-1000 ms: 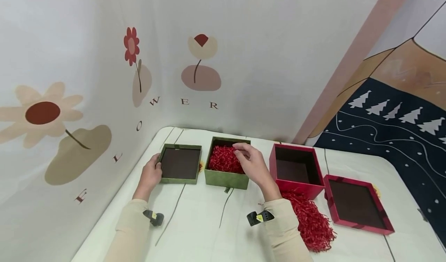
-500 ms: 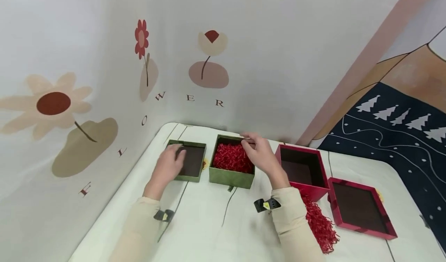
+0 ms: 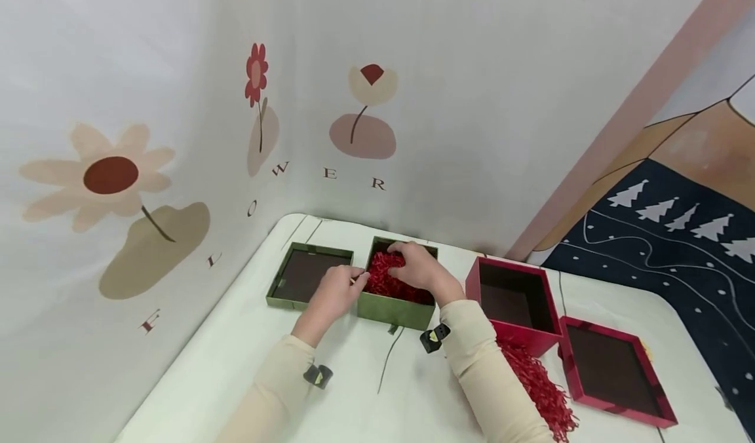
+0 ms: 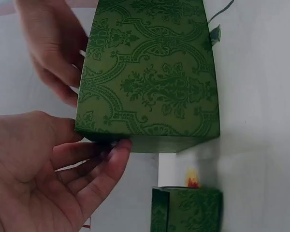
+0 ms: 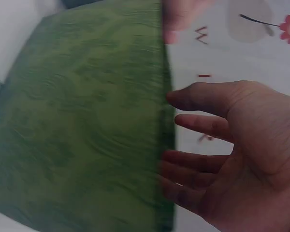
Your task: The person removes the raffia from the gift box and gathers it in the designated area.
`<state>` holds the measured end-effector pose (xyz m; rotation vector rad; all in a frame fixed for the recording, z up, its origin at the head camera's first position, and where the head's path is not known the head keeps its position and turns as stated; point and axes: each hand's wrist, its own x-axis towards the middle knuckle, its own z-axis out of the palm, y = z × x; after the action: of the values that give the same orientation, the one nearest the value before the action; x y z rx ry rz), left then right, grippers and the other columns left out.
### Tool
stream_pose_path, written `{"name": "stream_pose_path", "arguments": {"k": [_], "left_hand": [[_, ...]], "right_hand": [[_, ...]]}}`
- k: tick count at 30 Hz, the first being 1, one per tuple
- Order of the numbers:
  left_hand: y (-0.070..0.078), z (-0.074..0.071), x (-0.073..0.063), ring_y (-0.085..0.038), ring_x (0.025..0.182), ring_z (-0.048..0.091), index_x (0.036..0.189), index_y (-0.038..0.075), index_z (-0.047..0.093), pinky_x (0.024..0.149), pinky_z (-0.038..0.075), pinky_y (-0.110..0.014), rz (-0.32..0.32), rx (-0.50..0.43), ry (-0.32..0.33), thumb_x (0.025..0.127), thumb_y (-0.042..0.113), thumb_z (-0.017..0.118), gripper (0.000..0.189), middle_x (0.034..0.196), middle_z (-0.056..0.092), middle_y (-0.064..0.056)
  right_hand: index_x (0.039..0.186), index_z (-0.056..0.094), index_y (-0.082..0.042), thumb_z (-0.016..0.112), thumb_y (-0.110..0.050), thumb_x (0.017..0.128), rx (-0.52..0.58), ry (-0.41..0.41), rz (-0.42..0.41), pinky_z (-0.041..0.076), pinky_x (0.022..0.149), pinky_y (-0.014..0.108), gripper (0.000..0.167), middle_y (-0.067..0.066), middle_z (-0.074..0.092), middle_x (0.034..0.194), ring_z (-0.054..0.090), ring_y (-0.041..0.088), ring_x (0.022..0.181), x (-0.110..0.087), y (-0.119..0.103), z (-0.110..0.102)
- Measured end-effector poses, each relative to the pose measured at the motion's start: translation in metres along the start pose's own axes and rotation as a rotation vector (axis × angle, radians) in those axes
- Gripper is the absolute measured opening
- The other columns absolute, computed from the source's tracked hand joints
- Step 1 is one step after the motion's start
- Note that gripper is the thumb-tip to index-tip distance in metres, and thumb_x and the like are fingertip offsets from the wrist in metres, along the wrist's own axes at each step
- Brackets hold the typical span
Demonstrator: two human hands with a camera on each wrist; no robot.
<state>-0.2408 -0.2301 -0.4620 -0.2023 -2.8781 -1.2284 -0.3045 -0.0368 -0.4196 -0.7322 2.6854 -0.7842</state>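
Note:
A green patterned box (image 3: 395,309), lidless, stands on the table with red shredded paper (image 3: 380,276) inside. My left hand (image 3: 332,293) holds its left wall at the rim; the left wrist view shows the thumb at the rim and the fingers against the side of the box (image 4: 154,77). Over the paper is my right hand (image 3: 417,269), its fingers spread and lightly bent, reaching past the rim. In the right wrist view that hand (image 5: 246,150) is beside the box's upper edge. Left of the box lies the green lid (image 3: 307,274), inside facing up.
A red box (image 3: 531,339) with a dark interior stands to the right. A heap of red shredded paper (image 3: 539,390) lies in front of it, partly behind the right sleeve. Farther right is the upturned red lid (image 3: 616,367). A white printed curtain (image 3: 460,168) hangs behind the table.
My left hand has left the green lid's left edge and crossed rightward to the green box's rim. The right hand has moved from the box's right side over the paper inside.

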Motion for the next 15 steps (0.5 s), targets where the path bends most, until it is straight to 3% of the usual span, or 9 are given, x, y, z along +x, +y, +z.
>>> {"name": "stream_pose_path", "arguments": {"k": [6, 11, 15], "left_hand": [[0.006, 0.013, -0.002, -0.03, 0.099, 0.07, 0.143, -0.009, 0.056, 0.085, 0.059, -0.042, 0.042, 0.058, 0.032, 0.108, 0.017, 0.056, 0.043, 0.135, 0.061, -0.024], [0.014, 0.017, 0.0, -0.036, 0.121, 0.063, 0.149, -0.007, 0.049, 0.096, 0.056, -0.042, 0.096, 0.149, 0.067, 0.104, 0.004, 0.058, 0.047, 0.15, 0.051, -0.02], [0.018, 0.017, 0.003, -0.038, 0.12, 0.063, 0.145, -0.009, 0.053, 0.086, 0.06, -0.038, 0.138, 0.188, 0.061, 0.098, -0.009, 0.059, 0.047, 0.154, 0.049, -0.02]], "right_hand": [[0.157, 0.045, -0.012, 0.079, -0.022, 0.092, -0.096, -0.126, 0.155, 0.045, 0.108, 0.057, 0.074, 0.023, 0.044, 0.154, 0.042, 0.042, 0.142, 0.001, 0.007, 0.018], [0.159, 0.043, -0.015, 0.072, -0.017, 0.094, -0.161, -0.219, 0.222, 0.039, 0.112, 0.062, 0.071, 0.022, 0.041, 0.158, 0.032, 0.044, 0.148, 0.004, 0.007, 0.026], [0.159, 0.042, -0.015, 0.068, -0.015, 0.095, -0.145, -0.252, 0.247, 0.034, 0.116, 0.062, 0.069, 0.019, 0.039, 0.161, 0.025, 0.041, 0.153, 0.007, 0.006, 0.03]]}}
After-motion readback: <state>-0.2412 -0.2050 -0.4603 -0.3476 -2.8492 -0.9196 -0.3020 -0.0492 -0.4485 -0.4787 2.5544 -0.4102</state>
